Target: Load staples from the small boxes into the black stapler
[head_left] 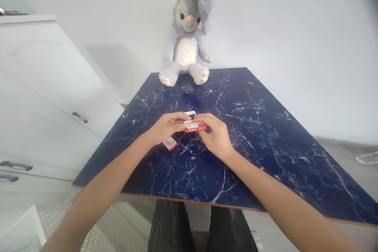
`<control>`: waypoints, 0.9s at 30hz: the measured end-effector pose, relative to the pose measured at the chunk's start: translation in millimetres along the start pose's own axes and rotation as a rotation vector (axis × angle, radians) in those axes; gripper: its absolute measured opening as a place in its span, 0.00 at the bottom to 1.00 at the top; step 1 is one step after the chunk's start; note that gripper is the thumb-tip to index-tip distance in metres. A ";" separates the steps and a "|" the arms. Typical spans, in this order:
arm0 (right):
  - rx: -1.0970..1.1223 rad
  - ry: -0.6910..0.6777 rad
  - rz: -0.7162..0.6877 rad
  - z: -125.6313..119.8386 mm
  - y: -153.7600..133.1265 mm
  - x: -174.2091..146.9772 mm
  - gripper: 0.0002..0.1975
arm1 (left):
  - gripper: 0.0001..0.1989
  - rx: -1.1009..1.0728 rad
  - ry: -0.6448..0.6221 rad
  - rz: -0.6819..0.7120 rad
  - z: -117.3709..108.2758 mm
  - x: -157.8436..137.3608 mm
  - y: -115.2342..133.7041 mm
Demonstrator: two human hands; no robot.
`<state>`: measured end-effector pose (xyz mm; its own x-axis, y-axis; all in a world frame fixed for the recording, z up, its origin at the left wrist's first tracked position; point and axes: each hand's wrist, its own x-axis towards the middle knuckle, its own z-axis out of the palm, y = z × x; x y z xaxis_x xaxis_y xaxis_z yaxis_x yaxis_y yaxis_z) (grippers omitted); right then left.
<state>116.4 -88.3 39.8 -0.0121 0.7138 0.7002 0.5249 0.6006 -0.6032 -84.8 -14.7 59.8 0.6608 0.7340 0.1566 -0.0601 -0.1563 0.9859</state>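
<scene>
Both hands meet over the middle of the table, around a small white and red box (195, 126). My left hand (168, 125) is closed on the box's left end, its fingertips at the edge. At the other end my right hand (217, 132) grips the box between thumb and fingers. Just behind it, partly hidden by my fingers, shows a white piece with a dark patch (190, 113); whether it is part of the box I cannot tell. A second white and red box (170, 143) lies on the table below my left hand, partly covered by it.
A grey plush rabbit (187, 51) sits at the far end of the blue marbled table (251, 157), against the wall. White cabinets (44, 98) with dark handles stand on the left. A clear plastic item (367, 158) lies off to the right, beyond the table.
</scene>
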 end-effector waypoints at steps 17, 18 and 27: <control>-0.014 -0.027 -0.020 -0.7 -3.6 4.9 0.17 | 0.17 -0.037 0.086 -0.121 -14.1 2.5 2.3; -0.024 -0.041 -0.052 -0.9 -0.3 4.5 0.18 | 0.16 -0.016 0.100 -0.116 -15.7 2.8 1.1; -0.117 -0.097 -0.125 -13.5 12.7 2.4 0.23 | 0.13 -0.073 0.216 -0.133 -12.6 3.0 4.4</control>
<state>134.6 -83.8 39.0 -0.1626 0.6711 0.7234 0.6097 0.6447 -0.4610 -92.6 -4.8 65.3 0.4919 0.8702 0.0270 -0.0428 -0.0068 0.9991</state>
